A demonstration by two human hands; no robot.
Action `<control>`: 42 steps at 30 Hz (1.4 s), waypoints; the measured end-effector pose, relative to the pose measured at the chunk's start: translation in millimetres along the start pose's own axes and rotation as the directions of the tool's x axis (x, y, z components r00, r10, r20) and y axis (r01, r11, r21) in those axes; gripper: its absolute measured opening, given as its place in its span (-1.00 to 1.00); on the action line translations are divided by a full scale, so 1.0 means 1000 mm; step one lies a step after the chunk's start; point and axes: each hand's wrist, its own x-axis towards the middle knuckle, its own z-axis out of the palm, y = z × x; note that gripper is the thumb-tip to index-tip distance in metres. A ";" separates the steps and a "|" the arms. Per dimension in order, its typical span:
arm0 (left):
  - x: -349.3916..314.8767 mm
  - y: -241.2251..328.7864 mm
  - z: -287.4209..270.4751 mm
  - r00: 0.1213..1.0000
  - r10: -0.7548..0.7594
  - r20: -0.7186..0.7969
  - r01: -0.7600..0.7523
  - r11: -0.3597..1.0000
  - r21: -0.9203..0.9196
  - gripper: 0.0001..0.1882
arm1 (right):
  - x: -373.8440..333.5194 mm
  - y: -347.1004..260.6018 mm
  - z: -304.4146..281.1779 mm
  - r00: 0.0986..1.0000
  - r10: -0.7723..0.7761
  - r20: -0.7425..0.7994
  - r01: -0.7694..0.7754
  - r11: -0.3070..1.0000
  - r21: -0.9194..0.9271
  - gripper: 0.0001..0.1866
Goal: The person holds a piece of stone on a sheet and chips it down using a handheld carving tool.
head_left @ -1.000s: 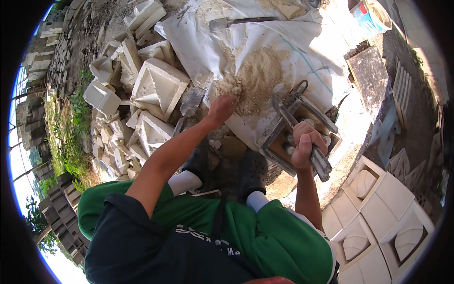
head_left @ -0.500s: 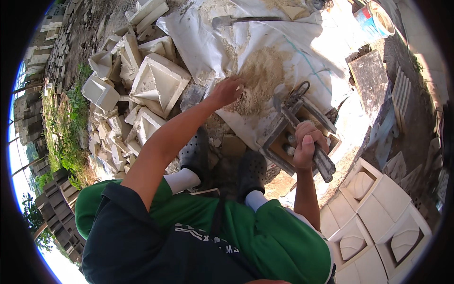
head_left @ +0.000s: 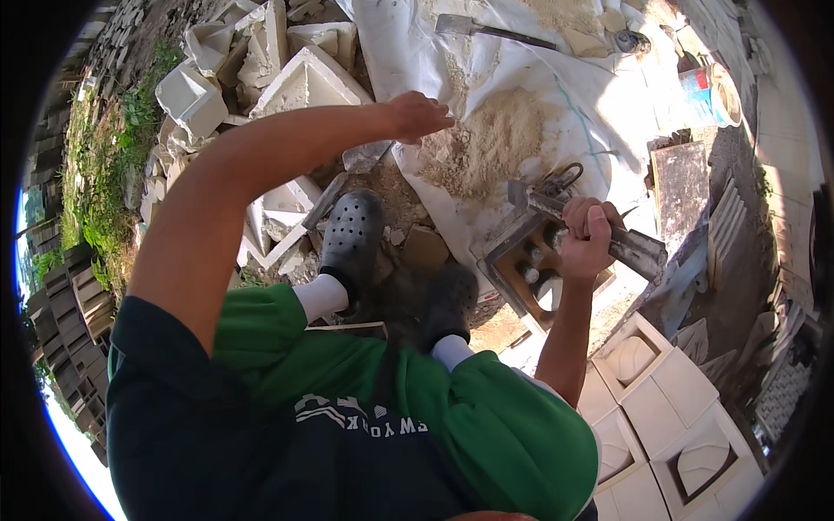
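My left hand (head_left: 419, 118) reaches out over the edge of a white sheet (head_left: 486, 65), just left of a heap of pale sandy powder (head_left: 499, 143). Its fingers are extended, and nothing shows in them. In my right hand (head_left: 591, 239) is a hammer-like tool (head_left: 641, 252), grey and dusty, its fingers wrapped round the shaft. The tool's narrow head points to the left, above a dark metal mould frame (head_left: 506, 276). Inside that frame several rounded metal cores are visible; my hand and the tool hide its far right part.
Broken white cast blocks (head_left: 308, 82) are piled at the left. A flat scraper (head_left: 499, 30) lies on the sheet. A bucket (head_left: 723, 95) and a board (head_left: 680, 182) stand at right. Finished pale blocks (head_left: 669, 408) sit at lower right. Between them are my dark clogs (head_left: 352, 239).
My left hand has drawn back leftward from the powder heap, its elbow swinging outward. The tool in my right hand has turned flatter, its near end now pointing farther right. The view has shifted.
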 end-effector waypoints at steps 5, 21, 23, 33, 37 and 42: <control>-0.085 -0.063 -0.130 0.980 -0.005 0.201 -0.068 0.934 0.350 -0.53 | 0.021 -0.074 0.061 0.990 -0.085 0.113 0.066 0.985 0.163 -0.64; -0.116 -0.001 -0.027 0.890 -0.385 -0.244 0.230 0.842 -0.488 -0.61 | 0.026 0.018 0.109 0.976 0.151 0.154 -0.127 0.980 -0.156 -0.64; -0.113 0.014 0.004 0.885 -0.422 -0.196 0.259 0.797 -0.545 -0.59 | 0.031 -0.021 0.124 0.991 0.105 0.087 -0.104 0.994 -0.015 -0.62; -0.047 0.034 0.075 0.779 -0.582 -0.234 0.254 0.635 -0.730 -0.64 | 0.048 0.061 0.119 0.995 0.097 0.034 -0.090 0.982 -0.165 -0.72; -0.035 0.040 0.093 0.809 -0.525 -0.265 0.178 0.648 -0.741 -0.63 | 0.054 0.062 0.125 0.992 0.088 0.088 -0.069 0.978 -0.197 -0.67; -0.015 0.068 0.108 0.869 -0.411 -0.276 0.104 0.697 -0.710 -0.59 | 0.058 -0.015 0.139 0.997 0.070 0.034 -0.066 0.991 -0.115 -0.65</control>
